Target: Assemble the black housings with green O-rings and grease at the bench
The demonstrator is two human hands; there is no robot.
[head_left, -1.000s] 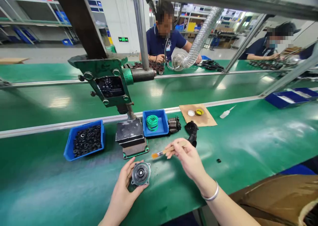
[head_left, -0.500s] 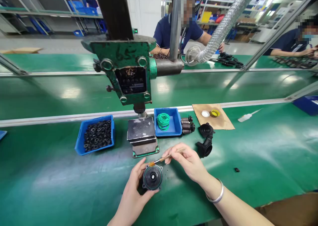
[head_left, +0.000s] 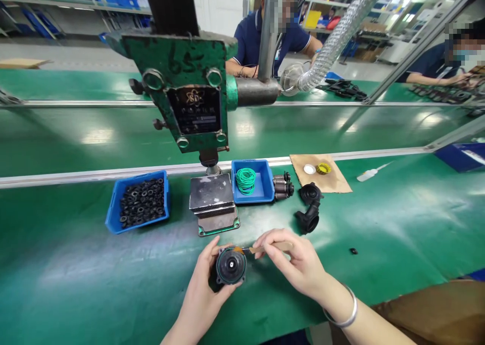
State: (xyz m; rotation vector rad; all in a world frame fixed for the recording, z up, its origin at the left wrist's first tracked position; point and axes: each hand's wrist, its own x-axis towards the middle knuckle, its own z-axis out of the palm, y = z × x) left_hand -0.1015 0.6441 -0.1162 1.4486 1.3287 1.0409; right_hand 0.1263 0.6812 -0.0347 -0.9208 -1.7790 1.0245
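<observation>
- Round black component located near the front edge of the green bench, roughly at mid-width, circular face turned upward with a small pale hole at its centre.
- Left hand wrapped around the component from the left and from below; fingers curled against its rim, thumb at the upper left. Closed grip, holding it just above or on the bench surface; contact with the bench cannot be determined.
- Right hand pinching a small brush between thumb and fingertips; remaining fingers folded.
- Brush long axis running nearly level, right to left, wooden handle toward the right hand, orange bristle tip at the upper right rim of the component, touching or just short of it.
- Component lying directly left of the right hand and inside the left hand; left hand nearer by contact, right hand reaching it only through the brush.
- Behind the hands, toward the rear rail: blue bin of black rings, metal block under the green press head, blue bin of green rings, black elbow fitting, brown sheet bearing a white cap and a yellow cap.
- Readable marks: dark nameplate on the press head with an emblem lettered "SD"; lines beneath too small to read. Hand-marked characters on the green casting above, possibly "65", uncertain.
- Other persons seated at the far side of the line; hands kept at their own stations.
</observation>
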